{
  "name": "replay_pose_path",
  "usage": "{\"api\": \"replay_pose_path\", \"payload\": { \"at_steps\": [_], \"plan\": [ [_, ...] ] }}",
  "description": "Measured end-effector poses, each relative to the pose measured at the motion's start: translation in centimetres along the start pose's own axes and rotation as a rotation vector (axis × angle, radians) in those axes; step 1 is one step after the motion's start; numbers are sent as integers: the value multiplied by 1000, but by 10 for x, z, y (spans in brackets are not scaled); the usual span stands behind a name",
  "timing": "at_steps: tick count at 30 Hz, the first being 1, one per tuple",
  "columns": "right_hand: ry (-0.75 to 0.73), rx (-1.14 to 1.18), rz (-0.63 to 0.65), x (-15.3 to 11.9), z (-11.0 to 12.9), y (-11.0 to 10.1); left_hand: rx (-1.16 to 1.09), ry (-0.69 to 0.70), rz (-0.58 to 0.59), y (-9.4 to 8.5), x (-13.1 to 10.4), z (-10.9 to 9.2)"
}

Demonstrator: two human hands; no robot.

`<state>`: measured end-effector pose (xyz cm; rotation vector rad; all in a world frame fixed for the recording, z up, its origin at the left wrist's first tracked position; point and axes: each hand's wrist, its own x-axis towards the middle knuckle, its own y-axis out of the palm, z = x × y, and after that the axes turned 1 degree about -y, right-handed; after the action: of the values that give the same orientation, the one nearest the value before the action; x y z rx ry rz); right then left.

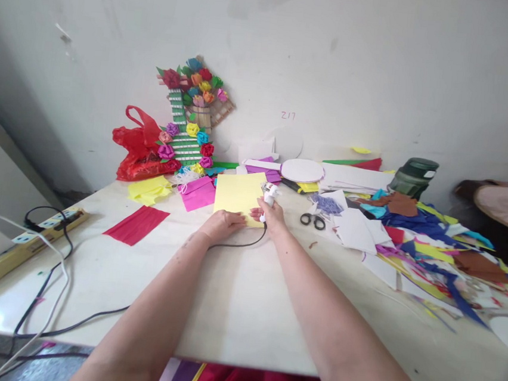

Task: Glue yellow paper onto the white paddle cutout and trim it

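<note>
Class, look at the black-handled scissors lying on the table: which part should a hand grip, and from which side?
Probably best by the two black handle loops of the scissors, coming from the wearer's side. The loops lie flat, facing that way, with open tabletop before them; white papers crowd the right, and the blades are hard to make out.

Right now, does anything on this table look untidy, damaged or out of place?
Yes. The coloured scraps lie in a jumbled heap at the table's right end, colours mixed. At the front left, a white cable and a black cord run loosely over the edge. The yellow sheet at the left hand looks undamaged.
</note>
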<state>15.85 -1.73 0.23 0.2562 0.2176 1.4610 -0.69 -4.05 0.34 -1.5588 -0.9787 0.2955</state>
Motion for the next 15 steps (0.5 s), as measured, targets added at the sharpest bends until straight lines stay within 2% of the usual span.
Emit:
{"api": "replay_pose_path", "payload": {
  "at_steps": [8, 15],
  "plan": [
    [-62, -113, 92, -3, 0, -2, 270, -144, -32, 3, 5, -3],
    [-169, -231, 142, 3, -7, -1, 285, -212, -72, 2, 7, -5]
  ]
}}
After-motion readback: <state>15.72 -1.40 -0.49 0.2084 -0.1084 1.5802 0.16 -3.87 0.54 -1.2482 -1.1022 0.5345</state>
